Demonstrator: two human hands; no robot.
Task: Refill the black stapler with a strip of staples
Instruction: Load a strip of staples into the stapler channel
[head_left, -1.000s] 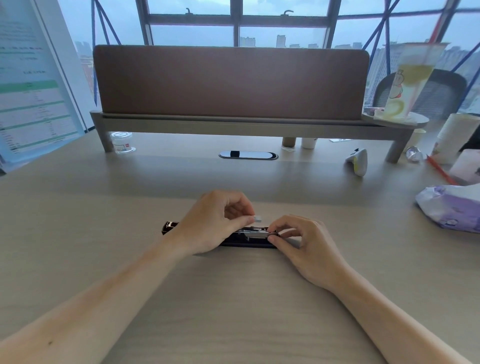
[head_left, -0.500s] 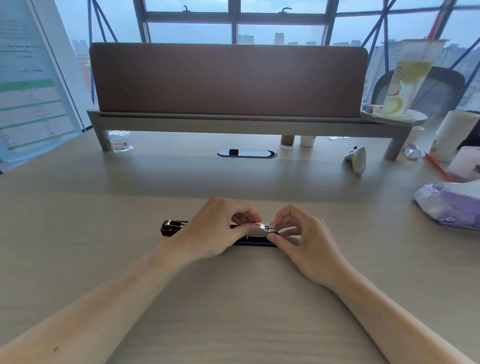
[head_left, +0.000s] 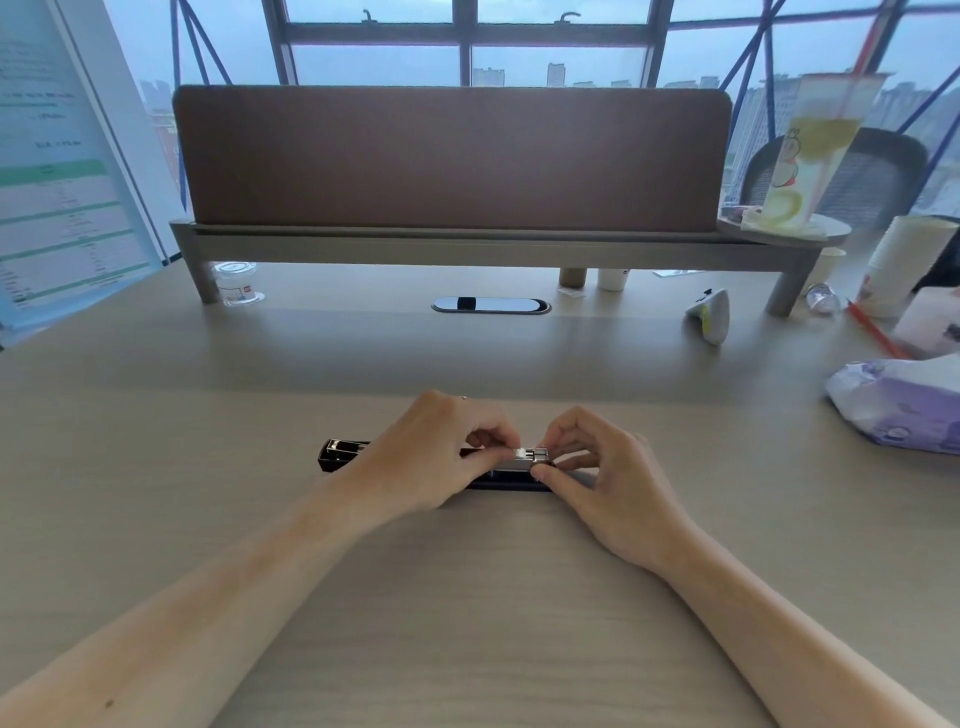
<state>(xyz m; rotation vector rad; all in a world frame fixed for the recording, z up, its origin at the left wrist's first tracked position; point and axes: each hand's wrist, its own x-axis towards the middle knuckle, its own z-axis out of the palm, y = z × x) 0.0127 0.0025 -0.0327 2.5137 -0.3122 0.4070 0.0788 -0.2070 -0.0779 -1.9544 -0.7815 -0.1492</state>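
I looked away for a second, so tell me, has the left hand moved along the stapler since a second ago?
Barely. The left hand still covers the black stapler's middle, but its fingertips have dropped onto the metal staple channel, closer to the right hand.

stapler (head_left: 340, 453): black, opened out flat, i see it lying crosswise on the desk, left end showing, middle hidden.
staple channel (head_left: 519, 472): silver metal, exposed at the right end.
staples (head_left: 531, 455): small pale silver piece on top of the channel.
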